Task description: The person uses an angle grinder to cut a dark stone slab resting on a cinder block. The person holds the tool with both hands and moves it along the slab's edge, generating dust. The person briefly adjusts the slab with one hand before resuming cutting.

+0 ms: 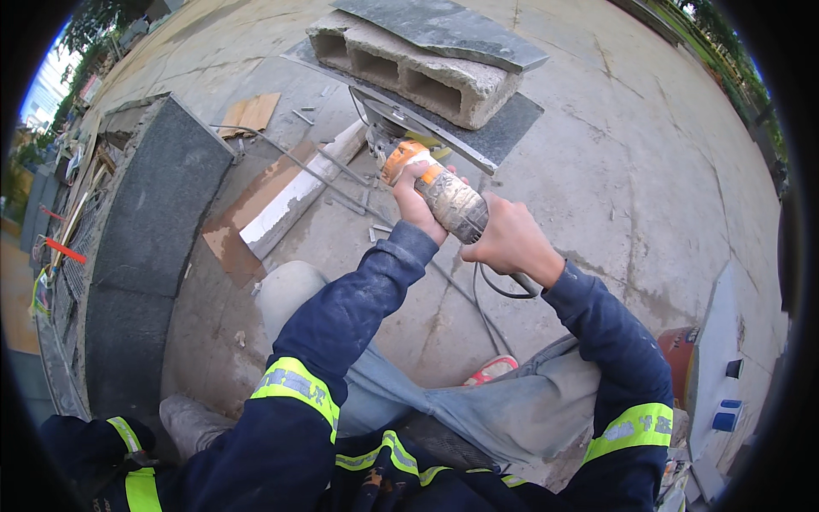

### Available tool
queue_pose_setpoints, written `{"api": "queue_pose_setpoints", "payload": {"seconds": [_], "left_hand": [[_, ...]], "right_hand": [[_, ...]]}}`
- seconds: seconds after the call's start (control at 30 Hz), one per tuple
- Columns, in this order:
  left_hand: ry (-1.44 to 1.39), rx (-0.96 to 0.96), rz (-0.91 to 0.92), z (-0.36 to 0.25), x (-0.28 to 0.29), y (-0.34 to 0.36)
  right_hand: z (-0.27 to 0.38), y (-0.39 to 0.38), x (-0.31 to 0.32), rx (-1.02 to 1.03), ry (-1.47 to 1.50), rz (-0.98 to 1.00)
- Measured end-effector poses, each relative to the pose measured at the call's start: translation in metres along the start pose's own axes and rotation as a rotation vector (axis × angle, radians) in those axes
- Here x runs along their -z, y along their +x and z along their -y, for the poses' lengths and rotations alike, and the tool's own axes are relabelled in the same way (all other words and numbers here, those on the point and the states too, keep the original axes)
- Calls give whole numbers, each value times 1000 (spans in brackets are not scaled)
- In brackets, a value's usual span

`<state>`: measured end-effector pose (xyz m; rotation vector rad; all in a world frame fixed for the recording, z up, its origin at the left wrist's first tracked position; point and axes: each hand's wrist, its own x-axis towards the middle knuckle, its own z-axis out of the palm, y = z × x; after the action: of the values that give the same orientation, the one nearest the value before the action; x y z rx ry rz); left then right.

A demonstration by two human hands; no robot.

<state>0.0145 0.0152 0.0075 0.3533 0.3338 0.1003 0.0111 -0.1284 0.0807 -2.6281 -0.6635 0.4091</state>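
Both my hands are closed around an angle grinder with an orange collar and a worn, dusty body. My left hand wraps the front of the body just behind the collar. Around the rear end, near the cable, is my right hand. The grinder's head is close to a narrow dark strip of stone; whether its disc touches the strip I cannot tell. Beyond lies a hollow concrete block on a dark stone slab, with another grey slab on top of it.
At left stands a low stone-clad structure. Cardboard, a white-coated board, a cable and small offcuts lie on the concrete. A grey panel and a reddish bucket stand right. Another person's sleeve shows lower left.
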Motion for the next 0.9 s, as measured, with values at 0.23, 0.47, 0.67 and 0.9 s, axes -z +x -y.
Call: {"api": "queue_pose_setpoints", "payload": {"seconds": [0.23, 0.47, 0.67, 0.9], "left_hand": [[-5, 9, 0, 10, 2, 5], [-34, 23, -10, 13, -1, 6], [-53, 42, -41, 19, -7, 3], [-26, 50, -15, 23, -10, -5]], "right_hand": [[-6, -1, 2, -19, -13, 10], [-9, -1, 7, -20, -31, 21], [-14, -6, 12, -36, -2, 34], [-14, -12, 15, -37, -11, 43]]}}
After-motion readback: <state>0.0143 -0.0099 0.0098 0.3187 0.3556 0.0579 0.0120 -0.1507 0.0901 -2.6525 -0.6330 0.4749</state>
